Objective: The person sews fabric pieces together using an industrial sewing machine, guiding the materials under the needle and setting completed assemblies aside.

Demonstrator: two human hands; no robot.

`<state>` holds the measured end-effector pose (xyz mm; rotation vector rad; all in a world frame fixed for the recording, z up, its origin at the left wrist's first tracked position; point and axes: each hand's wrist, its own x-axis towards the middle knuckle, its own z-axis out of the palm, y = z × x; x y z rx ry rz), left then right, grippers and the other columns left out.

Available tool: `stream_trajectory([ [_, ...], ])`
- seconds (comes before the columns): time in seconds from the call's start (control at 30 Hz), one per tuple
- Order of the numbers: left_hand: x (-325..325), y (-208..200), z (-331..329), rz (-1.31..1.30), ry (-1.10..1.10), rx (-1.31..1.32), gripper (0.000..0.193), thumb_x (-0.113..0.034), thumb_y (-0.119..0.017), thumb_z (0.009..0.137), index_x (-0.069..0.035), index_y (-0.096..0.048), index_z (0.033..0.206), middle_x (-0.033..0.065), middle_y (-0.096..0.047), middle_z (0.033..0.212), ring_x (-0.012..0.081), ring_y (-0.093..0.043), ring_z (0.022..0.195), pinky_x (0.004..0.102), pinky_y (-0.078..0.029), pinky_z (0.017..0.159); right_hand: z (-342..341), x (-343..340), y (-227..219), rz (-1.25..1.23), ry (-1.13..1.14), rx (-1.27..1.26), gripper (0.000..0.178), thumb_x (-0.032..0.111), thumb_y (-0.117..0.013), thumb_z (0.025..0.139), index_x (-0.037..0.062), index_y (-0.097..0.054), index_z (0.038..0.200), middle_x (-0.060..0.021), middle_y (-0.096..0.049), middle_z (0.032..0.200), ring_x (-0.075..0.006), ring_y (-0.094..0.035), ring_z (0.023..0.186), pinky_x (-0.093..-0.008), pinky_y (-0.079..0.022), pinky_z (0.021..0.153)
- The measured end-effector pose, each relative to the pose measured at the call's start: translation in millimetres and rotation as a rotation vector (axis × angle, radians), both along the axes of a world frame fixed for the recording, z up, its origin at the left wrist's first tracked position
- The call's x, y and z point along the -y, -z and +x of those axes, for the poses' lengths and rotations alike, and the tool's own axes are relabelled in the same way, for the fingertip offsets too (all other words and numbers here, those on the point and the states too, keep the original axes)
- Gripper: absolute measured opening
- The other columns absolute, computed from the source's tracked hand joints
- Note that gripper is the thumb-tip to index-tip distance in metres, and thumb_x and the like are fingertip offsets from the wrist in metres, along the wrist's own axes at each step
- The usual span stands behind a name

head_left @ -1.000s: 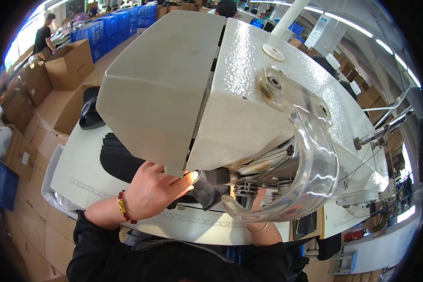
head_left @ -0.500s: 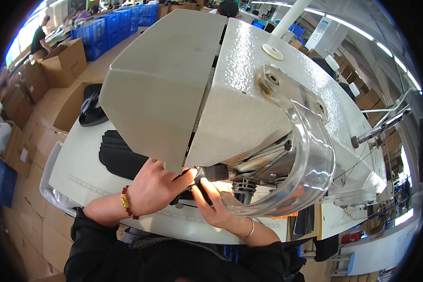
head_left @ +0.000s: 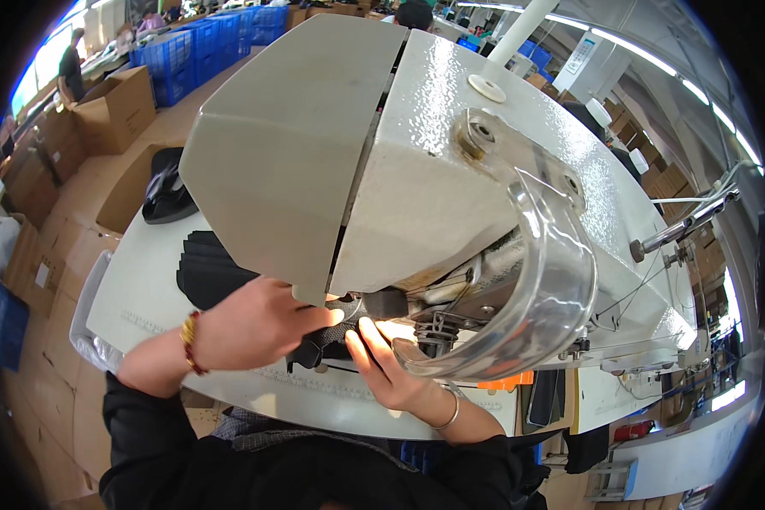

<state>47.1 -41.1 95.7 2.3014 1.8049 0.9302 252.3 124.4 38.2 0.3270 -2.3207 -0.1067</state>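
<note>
One piece of dark grey textured cloth (head_left: 333, 336), crumpled rather than flat, lying between both sets of fingertips, low beneath the head of a white sewing machine (head_left: 272, 153) and just beside a dark block (head_left: 387, 302). At the cloth's left, the left hand (head_left: 255, 327), bent over with index finger extended onto the fabric; thumb largely hidden, so impossible to tell a pinch from a plain press. At the lower right, the right hand (head_left: 393, 378), with fingers stretched out against the cloth and not curled round anything in view. Probably light, soft and floppy, with a weave more grippy than slippery; unlikely to break, but easy to pucker or skew. Best held by the outer edges, with light, flat fingertip pressure from either side. Farther left on the bench (head_left: 136, 280), a stack of black pieces (head_left: 208, 268); to the right, a clear curved guard (head_left: 561, 280).
</note>
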Motion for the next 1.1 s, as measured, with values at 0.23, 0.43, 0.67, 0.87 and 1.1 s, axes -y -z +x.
stream_trajectory([
  [0.23,3.5,-22.8,-35.9,-0.277,0.208,0.158,0.047,-0.005,-0.076,0.077,-0.016,-0.071,0.122,0.0094,-0.063,0.123,0.0323,-0.059,0.114,0.0422,-0.050,0.096,0.8,-5.9,0.8,0.200,0.003,-0.051,0.033,0.001,-0.072,0.080,-0.0028,-0.073,0.112,-0.0213,-0.070,0.112,-0.0281,-0.070,0.092,-0.0335,-0.059,0.080],
  [0.43,4.3,-21.4,-29.7,-0.134,0.172,-0.076,0.045,-0.012,-0.079,0.079,-0.019,-0.070,0.122,0.0093,-0.058,0.127,0.0330,-0.058,0.115,0.0431,-0.050,0.095,6.4,-13.4,18.6,0.132,0.033,0.092,0.040,0.001,-0.066,0.086,-0.0013,-0.066,0.126,-0.0198,-0.066,0.122,-0.0289,-0.063,0.107,-0.0377,-0.053,0.091],
  [0.67,11.9,-8.2,-13.1,-0.147,0.050,-0.159,0.051,-0.022,-0.080,0.083,-0.017,-0.062,0.131,0.0133,-0.053,0.125,0.0326,-0.061,0.108,0.0425,-0.055,0.085,2.4,-22.6,37.5,-0.057,0.042,0.187,0.041,0.014,-0.060,0.099,0.0020,-0.058,0.138,-0.0117,-0.063,0.120,-0.0238,-0.058,0.104,-0.0355,-0.048,0.089],
  [0.87,12.0,11.3,22.4,0.002,-0.140,-0.267,0.055,-0.022,-0.081,0.081,-0.012,-0.060,0.131,0.0157,-0.053,0.120,0.0320,-0.066,0.100,0.0357,-0.059,0.071,16.0,-1.7,3.2,-0.869,-0.100,0.443,0.034,0.020,-0.057,0.105,-0.0044,-0.059,0.129,-0.0013,-0.055,0.074,-0.0097,-0.051,0.068,-0.0270,-0.042,0.062],
  [1.1,-3.4,45.6,63.4,0.229,-0.435,-0.335,0.051,-0.022,-0.080,0.081,-0.007,-0.061,0.126,0.0195,-0.056,0.120,0.0346,-0.069,0.096,0.0333,-0.060,0.067,1.9,1.3,8.9,-1.413,0.026,0.644,0.021,0.021,-0.069,0.097,0.0058,-0.066,0.084,-0.0015,-0.063,0.064,-0.0068,-0.058,0.052,-0.0251,-0.047,0.052],
])
